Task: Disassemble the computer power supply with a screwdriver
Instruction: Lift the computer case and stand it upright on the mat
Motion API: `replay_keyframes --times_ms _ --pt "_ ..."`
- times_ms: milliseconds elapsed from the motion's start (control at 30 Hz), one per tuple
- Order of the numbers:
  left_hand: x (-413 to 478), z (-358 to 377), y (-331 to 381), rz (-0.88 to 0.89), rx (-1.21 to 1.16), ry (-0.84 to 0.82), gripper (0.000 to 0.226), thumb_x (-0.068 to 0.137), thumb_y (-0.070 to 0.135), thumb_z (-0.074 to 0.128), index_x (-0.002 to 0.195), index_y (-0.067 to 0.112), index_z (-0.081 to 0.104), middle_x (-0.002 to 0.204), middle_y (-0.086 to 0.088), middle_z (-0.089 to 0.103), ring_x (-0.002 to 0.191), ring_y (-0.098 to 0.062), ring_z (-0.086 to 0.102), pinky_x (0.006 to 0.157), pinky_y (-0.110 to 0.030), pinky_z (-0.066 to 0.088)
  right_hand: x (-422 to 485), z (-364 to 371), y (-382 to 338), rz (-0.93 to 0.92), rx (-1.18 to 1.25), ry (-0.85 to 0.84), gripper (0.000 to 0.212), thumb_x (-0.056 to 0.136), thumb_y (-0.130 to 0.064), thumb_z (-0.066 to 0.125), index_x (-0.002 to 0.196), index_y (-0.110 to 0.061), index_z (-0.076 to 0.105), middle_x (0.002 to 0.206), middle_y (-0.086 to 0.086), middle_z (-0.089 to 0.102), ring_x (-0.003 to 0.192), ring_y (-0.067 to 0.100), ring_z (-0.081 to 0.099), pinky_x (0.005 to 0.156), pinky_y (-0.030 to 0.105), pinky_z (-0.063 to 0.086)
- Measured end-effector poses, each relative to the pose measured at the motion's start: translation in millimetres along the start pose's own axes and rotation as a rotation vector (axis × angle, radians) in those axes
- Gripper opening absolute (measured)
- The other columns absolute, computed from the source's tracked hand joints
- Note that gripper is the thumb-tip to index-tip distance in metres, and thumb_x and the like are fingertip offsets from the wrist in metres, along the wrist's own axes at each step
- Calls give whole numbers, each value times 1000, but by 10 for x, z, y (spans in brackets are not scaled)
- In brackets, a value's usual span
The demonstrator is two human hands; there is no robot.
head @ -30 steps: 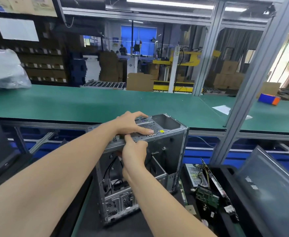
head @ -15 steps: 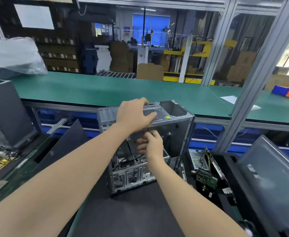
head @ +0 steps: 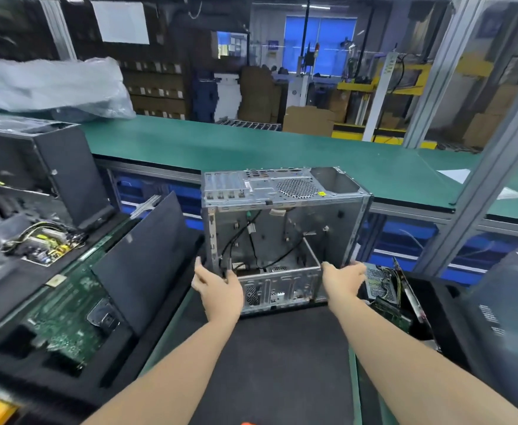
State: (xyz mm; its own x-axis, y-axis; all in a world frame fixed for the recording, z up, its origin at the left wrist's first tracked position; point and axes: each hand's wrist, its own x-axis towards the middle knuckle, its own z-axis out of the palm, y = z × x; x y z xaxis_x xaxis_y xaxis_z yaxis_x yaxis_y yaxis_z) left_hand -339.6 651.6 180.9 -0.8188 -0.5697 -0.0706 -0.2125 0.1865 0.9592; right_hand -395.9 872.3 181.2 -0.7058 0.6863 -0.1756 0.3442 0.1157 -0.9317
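Flanking the open computer case (head: 251,191), which stands upright at 12 o'clock on the black mat (head: 276,363), both hands keep their fingers loosely spread and hold nothing. The left hand (head: 218,289) is at the case's 7 o'clock corner and the right hand (head: 342,280) at its 5 o'clock corner. The power supply (head: 380,285) lies in the black tray (head: 435,289), at 3 o'clock of the right hand.

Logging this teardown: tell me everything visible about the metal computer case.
The computer case is a grey sheet-metal chassis standing on the dark mat, open side facing the camera. A round perforated grille sits on top; loose black cables hang inside. The left hand and right hand flank its lower corners, fingers straight.
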Motion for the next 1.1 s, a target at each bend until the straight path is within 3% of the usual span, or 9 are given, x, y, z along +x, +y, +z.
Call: replay_keyframes --times_ms 100,200,300,500,633,700,800,967,1100 --pt "2 132 -116 -127 80 -59 71 103 30 55 156 23 8 147 -25 34 106 -43 57 95 -53 49 144 -54 112 -20 26 -111 86 88 -14 76 158 -18 27 151 13 46 121 35 54 89 36 38" --pt "24 229 -171 -95 152 -48 79 99 30 63 154 19 7 145 -28 36 114 -47 52 94 -54 48 262 -104 225 -22 30 -231 82 90 -10 75 157 -30 33 146 7 56 114 29 54 96 36 42" --pt "143 261 -208 -65 166 -40 81 97 31 67 152 18 10 143 -27 40 114 -47 53 95 -54 48 335 -111 310 -22 -11 -275 81 88 -16 83 153 -30 36 149 10 55 131 33 52 107 44 42" --pt "609 311 -197 11 163 -72 80 97 28 69 153 17 12 148 -25 42 128 -42 49 97 -49 43 367 17 385 -92 -68 -187 59 83 -32 88 109 -39 36 112 4 64 97 29 58 82 41 44" --pt "1028 411 -139 51 161 -134 79 96 24 70 151 13 15 145 -24 47 128 -40 49 93 -44 43 367 147 357 -85 -57 -133 58 84 -28 88 110 -30 35 102 1 63 82 18 57 70 37 43" --pt "1235 471 -87 64 165 -181 77 95 24 70 150 13 16 139 -22 51 125 -39 51 97 -47 46 356 216 334 -74 -61 -112 61 85 -28 86 119 -27 35 100 2 56 84 23 54 77 38 43" --pt "1504 586 -21 98 169 -243 74 95 22 71 147 11 19 131 -19 56 120 -38 54 95 -47 47 370 318 289 -74 -64 -99 73 90 -28 82 139 -18 29 112 5 50 98 26 47 84 40 39" --pt "1764 778 4 120 136 -293 80 95 21 71 152 12 16 143 -17 49 127 -34 49 99 -44 43 469 457 204 -48 -84 -64 94 93 -32 79 159 -16 14 153 16 48 134 37 49 108 51 42" --pt "1837 868 -7 104 88 -297 79 95 22 71 153 19 16 145 -14 47 127 -33 49 98 -44 44 537 515 208 -56 -58 -45 63 90 -34 81 126 -24 30 118 2 61 99 26 56 87 42 44"
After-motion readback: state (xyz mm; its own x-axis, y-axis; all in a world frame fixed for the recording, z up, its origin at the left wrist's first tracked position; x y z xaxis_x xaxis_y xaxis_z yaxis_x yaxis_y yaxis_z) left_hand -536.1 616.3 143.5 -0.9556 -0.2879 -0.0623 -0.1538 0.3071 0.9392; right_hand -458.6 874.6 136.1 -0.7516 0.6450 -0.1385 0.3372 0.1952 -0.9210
